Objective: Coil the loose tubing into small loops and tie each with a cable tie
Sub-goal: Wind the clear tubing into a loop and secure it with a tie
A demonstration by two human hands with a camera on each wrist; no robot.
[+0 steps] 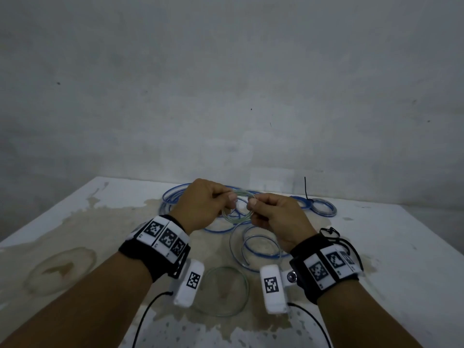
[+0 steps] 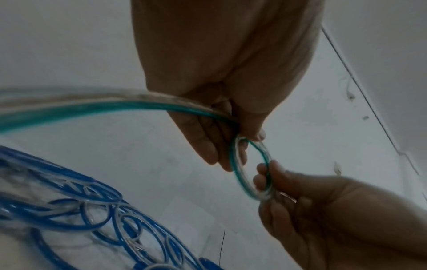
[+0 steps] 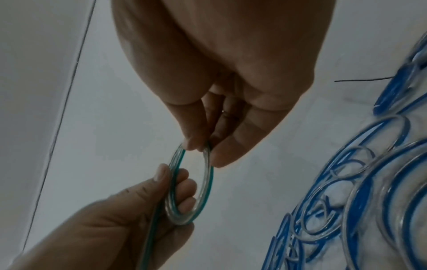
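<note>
A small coil of clear, green-striped tubing (image 1: 237, 219) hangs above the table between both hands. My left hand (image 1: 229, 202) pinches its left side with thumb and fingers. My right hand (image 1: 252, 209) pinches its right side. In the left wrist view the left hand (image 2: 238, 146) grips the coil (image 2: 240, 175), and a loose tail (image 2: 92, 107) runs off to the left. In the right wrist view the right hand (image 3: 204, 151) nips the top of the coil (image 3: 203, 199). Loose blue-striped tubing (image 1: 261, 247) lies on the table under and behind the hands.
A tied blue-striped coil (image 1: 324, 208) lies at the back right, with a black cable tie (image 1: 305, 189) sticking up from it. A clear loop (image 1: 221, 290) lies near me between my wrists. The stained white table (image 1: 75, 209) ends at a grey wall.
</note>
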